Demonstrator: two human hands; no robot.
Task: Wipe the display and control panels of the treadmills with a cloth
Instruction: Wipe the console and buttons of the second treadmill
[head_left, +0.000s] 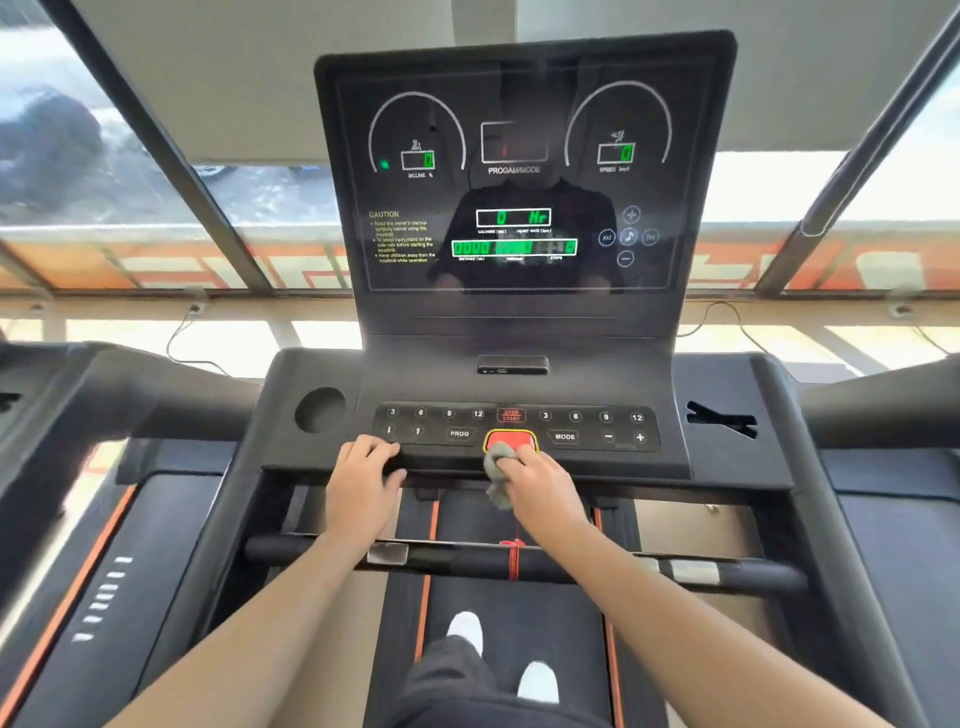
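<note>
I stand on a black treadmill facing its tall dark display, lit with green digits. Below it lies the control panel with numbered keys, PROG and MODE buttons and a red stop button. My right hand is shut on a crumpled grey cloth, pressed at the panel's front edge just under the red button. My left hand grips the console's front lip below the arrow keys, fingers curled over it.
A round cup holder sits left of the panel. A black crossbar with a red cord passes under my forearms. Neighbouring treadmills flank both sides. Windows and trailing cables lie beyond the console.
</note>
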